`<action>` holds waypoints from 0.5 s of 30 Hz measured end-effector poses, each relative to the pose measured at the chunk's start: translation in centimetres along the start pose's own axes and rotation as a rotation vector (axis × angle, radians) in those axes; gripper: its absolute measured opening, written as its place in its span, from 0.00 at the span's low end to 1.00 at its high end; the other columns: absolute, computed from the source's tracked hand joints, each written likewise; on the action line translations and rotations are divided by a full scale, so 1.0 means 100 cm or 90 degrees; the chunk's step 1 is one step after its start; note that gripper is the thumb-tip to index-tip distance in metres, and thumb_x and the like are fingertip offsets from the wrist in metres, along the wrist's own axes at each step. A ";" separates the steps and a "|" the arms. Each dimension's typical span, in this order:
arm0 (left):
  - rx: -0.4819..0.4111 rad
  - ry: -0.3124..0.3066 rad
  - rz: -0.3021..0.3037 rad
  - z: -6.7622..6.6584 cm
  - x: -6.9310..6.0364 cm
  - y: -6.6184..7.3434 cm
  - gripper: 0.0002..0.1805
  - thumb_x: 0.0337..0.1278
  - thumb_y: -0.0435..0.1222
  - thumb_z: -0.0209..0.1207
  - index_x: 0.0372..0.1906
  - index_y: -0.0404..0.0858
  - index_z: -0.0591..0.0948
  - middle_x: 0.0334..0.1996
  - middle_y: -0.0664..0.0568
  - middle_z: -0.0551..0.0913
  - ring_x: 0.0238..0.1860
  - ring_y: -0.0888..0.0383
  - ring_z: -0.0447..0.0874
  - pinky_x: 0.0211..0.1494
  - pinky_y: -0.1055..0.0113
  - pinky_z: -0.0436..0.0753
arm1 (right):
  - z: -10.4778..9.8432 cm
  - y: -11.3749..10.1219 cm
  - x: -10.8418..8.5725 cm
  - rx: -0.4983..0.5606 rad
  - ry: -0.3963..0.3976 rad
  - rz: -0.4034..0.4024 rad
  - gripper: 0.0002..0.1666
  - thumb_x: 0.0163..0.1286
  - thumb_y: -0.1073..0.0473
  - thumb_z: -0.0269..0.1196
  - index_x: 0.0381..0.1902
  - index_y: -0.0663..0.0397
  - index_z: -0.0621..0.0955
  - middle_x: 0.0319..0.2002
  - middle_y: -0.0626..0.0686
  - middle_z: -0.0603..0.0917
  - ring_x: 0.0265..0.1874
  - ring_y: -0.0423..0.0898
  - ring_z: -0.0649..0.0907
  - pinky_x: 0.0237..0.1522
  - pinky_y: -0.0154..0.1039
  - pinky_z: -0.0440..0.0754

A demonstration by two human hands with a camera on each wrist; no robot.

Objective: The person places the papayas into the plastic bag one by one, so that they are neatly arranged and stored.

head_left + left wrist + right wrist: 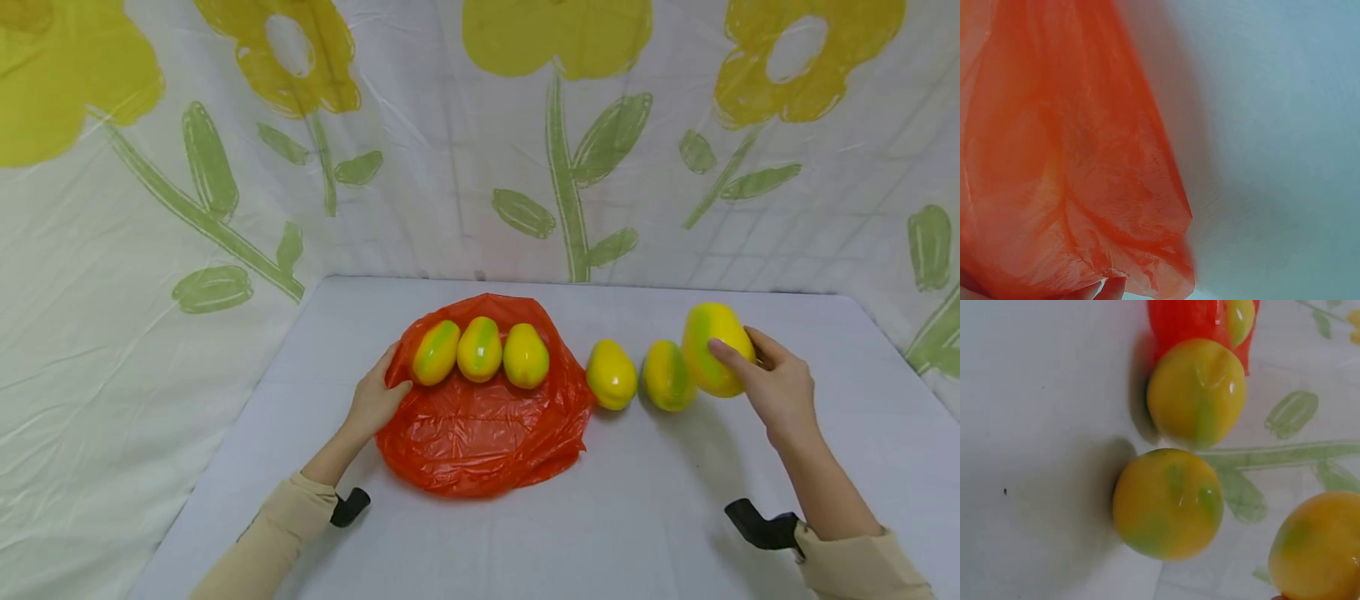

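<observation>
My right hand (780, 387) holds a glossy yellow-green papaya (716, 350) above the table at the right, thumb across its near side. In the right wrist view, that papaya (1319, 547) shows at the lower right. Two similar papayas stand just left of it, one papaya (670, 377) close by and another papaya (612, 375) touching or nearly touching the bag. Three more papayas (480, 350) sit in a row on the red plastic bag (472, 442). My left hand (375, 400) grips the bag's left edge, and its fingertips (1110, 289) show beneath the plastic in the left wrist view.
A white-covered table (600, 517) lies under everything. Behind it hangs a white curtain (435, 192) printed with yellow flowers and green leaves. Black curved mounts (761, 525) stick out from both sleeves near the wrists.
</observation>
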State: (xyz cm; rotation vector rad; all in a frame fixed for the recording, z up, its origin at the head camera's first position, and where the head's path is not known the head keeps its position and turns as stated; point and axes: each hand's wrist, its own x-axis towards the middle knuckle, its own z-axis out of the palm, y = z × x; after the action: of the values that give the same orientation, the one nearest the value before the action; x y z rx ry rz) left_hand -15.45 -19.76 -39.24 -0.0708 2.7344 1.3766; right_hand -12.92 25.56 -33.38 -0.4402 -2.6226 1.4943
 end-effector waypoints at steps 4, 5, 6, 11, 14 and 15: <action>-0.002 0.000 -0.002 0.000 0.001 0.000 0.36 0.65 0.29 0.49 0.76 0.34 0.51 0.72 0.34 0.58 0.68 0.35 0.62 0.64 0.42 0.69 | 0.002 -0.005 -0.002 0.001 -0.002 -0.009 0.47 0.70 0.38 0.54 0.75 0.60 0.57 0.70 0.69 0.63 0.62 0.66 0.67 0.63 0.64 0.66; -0.001 0.001 -0.002 0.000 0.001 -0.001 0.36 0.65 0.29 0.49 0.76 0.34 0.51 0.72 0.34 0.58 0.67 0.35 0.62 0.64 0.42 0.69 | 0.003 -0.006 -0.002 0.003 -0.002 -0.011 0.47 0.70 0.38 0.55 0.75 0.60 0.57 0.70 0.69 0.62 0.62 0.66 0.67 0.63 0.65 0.65; -0.003 0.001 -0.004 0.000 0.001 -0.001 0.36 0.65 0.29 0.49 0.76 0.34 0.51 0.72 0.34 0.58 0.67 0.35 0.62 0.64 0.43 0.69 | 0.003 -0.008 -0.003 0.005 -0.002 -0.013 0.47 0.70 0.38 0.55 0.75 0.60 0.57 0.70 0.69 0.63 0.62 0.66 0.67 0.62 0.65 0.65; -0.003 0.000 -0.007 0.001 0.001 -0.001 0.37 0.65 0.30 0.49 0.77 0.35 0.51 0.72 0.34 0.57 0.68 0.35 0.61 0.65 0.43 0.68 | 0.007 -0.014 -0.005 0.013 -0.010 -0.025 0.46 0.70 0.39 0.55 0.75 0.60 0.58 0.70 0.68 0.63 0.63 0.65 0.67 0.63 0.64 0.66; -0.001 0.001 -0.005 0.001 0.001 -0.001 0.37 0.65 0.30 0.49 0.77 0.34 0.51 0.72 0.34 0.57 0.69 0.35 0.60 0.66 0.43 0.67 | 0.012 -0.017 -0.006 0.021 -0.020 -0.031 0.46 0.71 0.39 0.55 0.75 0.60 0.57 0.70 0.68 0.63 0.64 0.65 0.66 0.63 0.64 0.66; 0.000 0.001 -0.004 0.001 0.001 -0.001 0.36 0.65 0.30 0.49 0.76 0.34 0.51 0.72 0.34 0.57 0.69 0.35 0.60 0.66 0.42 0.67 | 0.014 -0.017 -0.006 0.024 -0.023 -0.032 0.46 0.71 0.40 0.56 0.75 0.60 0.57 0.70 0.68 0.63 0.65 0.66 0.66 0.63 0.64 0.66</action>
State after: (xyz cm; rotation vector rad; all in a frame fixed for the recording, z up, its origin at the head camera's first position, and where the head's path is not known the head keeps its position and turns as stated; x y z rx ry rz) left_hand -15.54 -19.74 -39.41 -0.0796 2.7335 1.3755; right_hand -12.98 23.41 -32.57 -0.3441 -2.6074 1.5467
